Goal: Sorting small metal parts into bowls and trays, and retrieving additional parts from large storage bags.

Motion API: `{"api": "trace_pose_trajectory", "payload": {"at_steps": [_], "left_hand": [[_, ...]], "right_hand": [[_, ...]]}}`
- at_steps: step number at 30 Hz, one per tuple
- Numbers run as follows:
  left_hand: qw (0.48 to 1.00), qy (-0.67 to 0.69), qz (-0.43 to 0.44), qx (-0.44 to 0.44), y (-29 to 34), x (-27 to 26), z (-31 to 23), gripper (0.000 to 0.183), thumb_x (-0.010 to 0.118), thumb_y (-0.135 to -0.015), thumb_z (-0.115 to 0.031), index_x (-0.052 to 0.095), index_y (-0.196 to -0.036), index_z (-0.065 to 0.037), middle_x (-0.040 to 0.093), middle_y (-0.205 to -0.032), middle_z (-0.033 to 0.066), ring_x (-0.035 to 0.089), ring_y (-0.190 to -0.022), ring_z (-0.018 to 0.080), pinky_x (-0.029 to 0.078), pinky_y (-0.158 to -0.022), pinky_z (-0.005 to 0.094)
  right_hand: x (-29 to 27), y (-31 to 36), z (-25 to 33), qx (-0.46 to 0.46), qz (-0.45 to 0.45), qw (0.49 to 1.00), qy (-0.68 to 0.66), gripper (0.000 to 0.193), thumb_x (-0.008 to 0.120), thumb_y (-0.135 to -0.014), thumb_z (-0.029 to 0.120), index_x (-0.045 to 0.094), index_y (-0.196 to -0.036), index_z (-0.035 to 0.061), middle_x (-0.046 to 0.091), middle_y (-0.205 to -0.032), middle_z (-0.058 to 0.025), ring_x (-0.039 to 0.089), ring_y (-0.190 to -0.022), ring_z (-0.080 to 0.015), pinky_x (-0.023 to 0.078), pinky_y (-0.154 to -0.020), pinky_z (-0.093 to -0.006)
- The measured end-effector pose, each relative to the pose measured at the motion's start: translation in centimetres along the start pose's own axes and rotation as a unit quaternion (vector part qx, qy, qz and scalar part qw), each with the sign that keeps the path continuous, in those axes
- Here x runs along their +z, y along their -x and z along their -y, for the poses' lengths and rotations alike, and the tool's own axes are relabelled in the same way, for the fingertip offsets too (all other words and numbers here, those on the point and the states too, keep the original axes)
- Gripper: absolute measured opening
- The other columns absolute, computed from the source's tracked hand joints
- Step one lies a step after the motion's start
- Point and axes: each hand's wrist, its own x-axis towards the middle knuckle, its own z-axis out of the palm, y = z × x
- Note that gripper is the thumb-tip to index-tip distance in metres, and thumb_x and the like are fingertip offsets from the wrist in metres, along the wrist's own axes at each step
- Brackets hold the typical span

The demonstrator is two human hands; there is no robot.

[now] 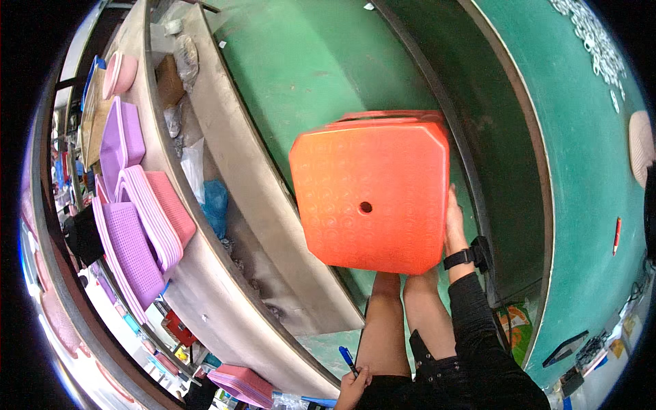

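An orange plastic stool [369, 178] with a small round hole in its square seat is in front of me, over my legs. My right hand [454, 220] is at its right side, thumb side showing along the edge and the other fingers hidden by it. A black band is on that wrist. Low in the view, nearer my body, my left hand [354, 387] is closed around a blue pen [347, 357], which points up and left. The left hand is apart from the stool.
To my left runs a shelf [212, 239] with purple baskets [130, 253], pink baskets [174, 205] and plastic bags. A green-topped table [588, 178] on the right carries a red pen [617, 236] and a heap of small pale pieces [594, 37]. Green floor [301, 61] lies between.
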Motion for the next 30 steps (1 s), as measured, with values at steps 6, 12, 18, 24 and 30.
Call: {"api": "trace_pose_trajectory", "payload": {"at_steps": [6, 12, 18, 24, 30], "left_hand": [[0.995, -0.044, 0.075, -0.044, -1.4, 1.1, 3.5, 0.030, 0.043, -0.079, -0.019, 0.042, -0.052, -0.006, 0.040, -0.050, -0.0017, 0.035, -0.045, 0.0057, 0.027, -0.043, 0.0193], [0.994, -0.057, 0.097, -0.008, -1.6, 0.9, 4.7, 0.030, 0.042, -0.079, -0.019, 0.041, -0.053, -0.006, 0.040, -0.049, -0.0013, 0.035, -0.044, 0.0062, 0.026, -0.042, 0.0194], [0.991, -0.044, 0.126, 0.002, -3.9, 0.4, 5.2, 0.026, 0.043, -0.078, -0.017, 0.043, -0.055, -0.005, 0.041, -0.050, -0.0003, 0.036, -0.043, 0.0067, 0.027, -0.040, 0.0194], [0.998, 0.002, 0.042, -0.049, -5.9, -0.4, 6.0, 0.028, 0.046, -0.077, -0.018, 0.043, -0.052, -0.007, 0.039, -0.046, -0.0030, 0.035, -0.041, 0.0044, 0.027, -0.038, 0.0181], [0.991, 0.115, 0.061, -0.030, -6.6, -0.8, 7.7, 0.027, 0.041, -0.079, -0.013, 0.035, -0.053, -0.008, 0.035, -0.046, -0.0020, 0.030, -0.040, 0.0044, 0.022, -0.037, 0.0178]], "right_hand": [[-5.3, -2.1, 3.5, -0.022, 0.118, 0.985, -0.127, 0.047, 0.039, -0.076, 0.044, 0.049, -0.093, 0.0006, 0.052, -0.086, -0.0076, 0.049, -0.073, -0.0142, 0.040, -0.065, -0.0258], [-5.5, -1.7, 4.0, -0.054, 0.149, 0.978, -0.135, 0.045, 0.038, -0.077, 0.040, 0.043, -0.102, 0.0025, 0.048, -0.095, -0.0054, 0.046, -0.084, -0.0140, 0.037, -0.071, -0.0250], [-6.2, 2.0, 1.3, -0.164, 0.130, 0.977, 0.041, 0.046, 0.044, -0.076, 0.034, 0.038, -0.107, 0.0012, 0.042, -0.106, -0.0070, 0.040, -0.096, -0.0143, 0.033, -0.080, -0.0258], [1.5, 2.5, -0.9, -0.207, 0.142, 0.953, 0.169, 0.059, 0.060, -0.066, 0.024, 0.033, -0.113, -0.0003, 0.048, -0.100, -0.0124, 0.046, -0.089, -0.0142, 0.035, -0.078, -0.0262], [10.8, 3.6, -3.3, -0.323, 0.132, 0.926, 0.143, 0.054, 0.055, -0.071, 0.026, 0.034, -0.109, -0.0060, 0.049, -0.097, -0.0167, 0.047, -0.088, -0.0176, 0.036, -0.077, -0.0268]]}}
